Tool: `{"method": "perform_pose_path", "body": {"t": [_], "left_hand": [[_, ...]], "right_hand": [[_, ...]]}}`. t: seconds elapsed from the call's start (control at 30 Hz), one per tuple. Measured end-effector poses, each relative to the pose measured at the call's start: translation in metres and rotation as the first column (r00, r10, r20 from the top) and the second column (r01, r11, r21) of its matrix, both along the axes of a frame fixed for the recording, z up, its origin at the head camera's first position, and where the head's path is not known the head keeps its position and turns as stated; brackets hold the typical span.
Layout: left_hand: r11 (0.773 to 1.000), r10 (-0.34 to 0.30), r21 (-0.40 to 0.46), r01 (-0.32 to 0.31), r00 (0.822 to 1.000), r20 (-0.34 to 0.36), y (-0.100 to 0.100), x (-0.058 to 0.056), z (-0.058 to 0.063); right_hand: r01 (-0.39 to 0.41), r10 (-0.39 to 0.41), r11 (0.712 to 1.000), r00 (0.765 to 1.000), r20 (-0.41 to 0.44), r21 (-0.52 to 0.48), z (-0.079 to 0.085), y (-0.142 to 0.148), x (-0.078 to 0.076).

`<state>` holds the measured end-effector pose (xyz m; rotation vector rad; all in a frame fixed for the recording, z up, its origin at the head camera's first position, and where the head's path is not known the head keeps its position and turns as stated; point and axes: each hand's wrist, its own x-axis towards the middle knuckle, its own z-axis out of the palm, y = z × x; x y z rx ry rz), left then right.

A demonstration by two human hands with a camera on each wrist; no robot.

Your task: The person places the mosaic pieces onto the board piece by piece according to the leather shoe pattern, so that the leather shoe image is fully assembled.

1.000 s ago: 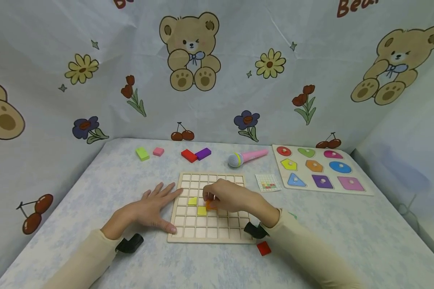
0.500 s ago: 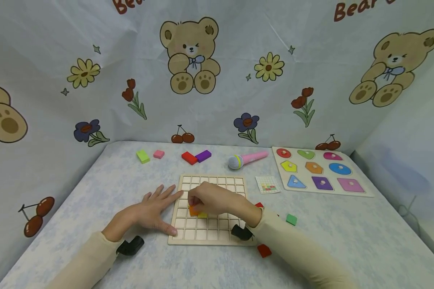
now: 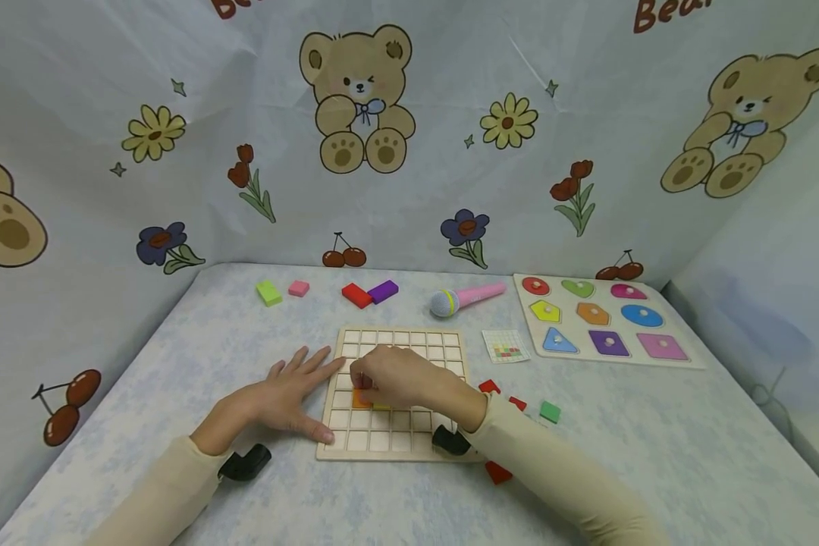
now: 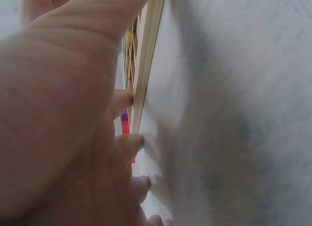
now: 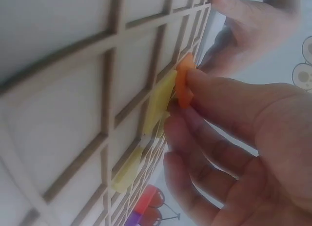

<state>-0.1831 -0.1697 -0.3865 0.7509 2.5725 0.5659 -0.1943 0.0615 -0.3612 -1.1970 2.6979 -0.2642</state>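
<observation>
A wooden grid board [image 3: 381, 449] lies on the table, divided into small square cells. Over its left part, my right hand [image 3: 406, 378] pinches an orange tile [image 5: 184, 82] between thumb and fingers. In the right wrist view the tile is tilted close over the grid, beside a yellow tile [image 5: 161, 101]. Another yellow tile [image 5: 127, 170] sits in a cell farther along. My left hand [image 3: 288, 400] rests spread at the board's left edge, its thumb and index fingertip on the frame. My right hand hides most of the yellow tiles in the head view.
Red tiles [image 3: 497, 472] and a green tile [image 3: 550, 412] lie right of the board. Behind it are a small pattern card [image 3: 506, 346], a pink toy microphone [image 3: 467, 298], a shape puzzle [image 3: 568, 362] and several coloured blocks [image 3: 357, 295] toward the back.
My right hand has moved left across the board with the orange tile, then slightly farther left. The sleeve's shift uncovers red and green tiles at the right. My left hand has stayed put.
</observation>
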Motion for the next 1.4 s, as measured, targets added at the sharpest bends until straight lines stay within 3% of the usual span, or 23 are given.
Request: {"method": "perform_pose_path", "body": {"t": [0.37, 0.77, 1.03, 1.4], "left_hand": [[1.0, -0.006, 0.011, 0.006, 1.0, 0.003, 0.0, 0.001, -0.003], [1.0, 0.003, -0.01, -0.003, 1.0, 0.018, 0.003, 0.001, -0.005], [1.0, 0.007, -0.013, -0.007, 1.0, 0.024, 0.005, 0.001, -0.004], [1.0, 0.022, -0.007, -0.022, 1.0, 0.02, 0.002, -0.003, -0.004]], "right_hand": [[0.019, -0.017, 0.998, 0.999, -0.041, 0.054, -0.002, 0.001, 0.009], [-0.047, 0.059, 0.992, 0.993, -0.098, 0.116, 0.002, 0.021, 0.029], [-0.079, 0.078, 0.996, 0.997, 0.004, 0.048, 0.006, 0.053, 0.037], [0.092, -0.095, 0.995, 0.985, 0.145, 0.027, 0.015, 0.116, 0.04]]}}
